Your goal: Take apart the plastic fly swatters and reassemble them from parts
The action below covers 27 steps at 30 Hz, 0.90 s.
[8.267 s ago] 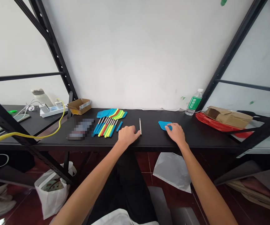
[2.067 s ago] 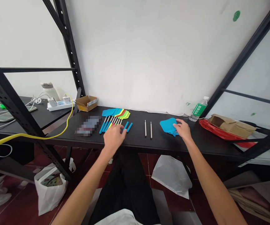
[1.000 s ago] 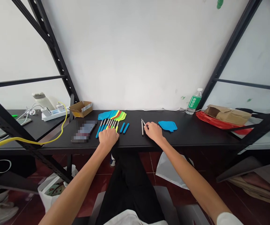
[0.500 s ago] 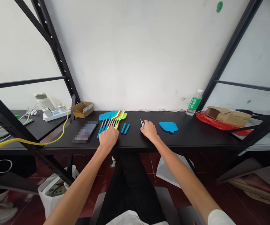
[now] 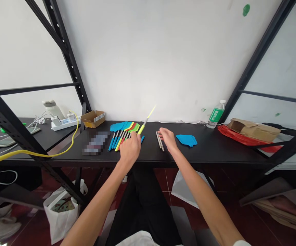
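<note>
My left hand (image 5: 130,147) is closed around the handle of a yellow-green spatula (image 5: 142,128), raised off the table and tilted up to the right, its blade seen edge-on. Left of that hand lies a row of spatulas (image 5: 120,135) with blue, yellow, red and green heads. A blue handle (image 5: 142,139) shows partly behind the hand. My right hand (image 5: 167,138) hovers with fingers apart beside several thin metal rods (image 5: 160,140) lying on the table. To its right rests a loose blue spatula head (image 5: 187,140).
On the black table (image 5: 204,152) stand a small cardboard box (image 5: 93,119) and a water bottle (image 5: 216,114). A pixelated flat object (image 5: 95,143) lies at left. At right are a red bag (image 5: 230,135) and brown paper packaging (image 5: 255,129). A yellow cable (image 5: 60,154) crosses the left side.
My left hand has lifted a yellow-green spatula from the row and moved right. My right hand has let go of the metal rods, which now lie on the table.
</note>
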Each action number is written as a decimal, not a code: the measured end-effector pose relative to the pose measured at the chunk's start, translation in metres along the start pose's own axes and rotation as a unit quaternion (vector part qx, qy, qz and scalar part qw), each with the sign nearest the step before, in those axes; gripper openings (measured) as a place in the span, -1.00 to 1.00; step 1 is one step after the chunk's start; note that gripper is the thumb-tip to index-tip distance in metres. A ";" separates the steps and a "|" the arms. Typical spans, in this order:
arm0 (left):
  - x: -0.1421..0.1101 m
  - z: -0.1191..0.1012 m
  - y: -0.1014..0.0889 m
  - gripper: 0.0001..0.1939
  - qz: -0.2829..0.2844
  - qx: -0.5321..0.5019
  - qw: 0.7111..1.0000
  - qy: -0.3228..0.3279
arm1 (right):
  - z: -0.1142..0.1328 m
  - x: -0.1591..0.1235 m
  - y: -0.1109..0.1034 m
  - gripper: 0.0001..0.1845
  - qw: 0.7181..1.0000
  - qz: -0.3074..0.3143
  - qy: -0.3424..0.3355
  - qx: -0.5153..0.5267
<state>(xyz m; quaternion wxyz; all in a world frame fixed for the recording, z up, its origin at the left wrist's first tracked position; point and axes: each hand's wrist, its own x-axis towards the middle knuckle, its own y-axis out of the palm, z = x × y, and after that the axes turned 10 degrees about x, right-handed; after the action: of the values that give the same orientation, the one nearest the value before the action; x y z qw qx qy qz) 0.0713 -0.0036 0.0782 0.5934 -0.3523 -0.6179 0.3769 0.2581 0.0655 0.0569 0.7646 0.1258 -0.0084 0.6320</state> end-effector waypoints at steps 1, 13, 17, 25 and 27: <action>-0.004 -0.009 -0.002 -0.62 0.007 -0.009 1.000 0.016 | 0.008 0.000 0.004 -0.79 0.991 0.015 0.046 0.126; -0.048 -0.061 -0.002 -0.54 0.049 -0.166 0.975 0.142 | 0.055 -0.001 -0.016 -0.67 0.873 -0.007 0.162 0.461; -0.052 -0.067 0.001 -0.47 0.094 -0.413 0.899 0.108 | 0.056 -0.002 -0.020 -0.67 0.865 0.031 0.152 0.476; -0.064 -0.079 -0.005 -0.47 0.316 -0.815 0.481 -0.072 | 0.065 -0.010 -0.012 -0.71 0.881 0.091 0.117 0.449; -0.069 -0.079 -0.014 -0.51 0.337 -0.856 0.381 -0.097 | 0.068 -0.012 -0.010 -0.72 0.879 0.112 0.111 0.451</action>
<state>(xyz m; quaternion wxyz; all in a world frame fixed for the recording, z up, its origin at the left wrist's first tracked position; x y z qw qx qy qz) 0.1533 -0.0669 0.0590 -0.2617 -0.8135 -0.4969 -0.1511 0.2750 0.0385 0.1186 0.5455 0.3839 0.3487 0.6584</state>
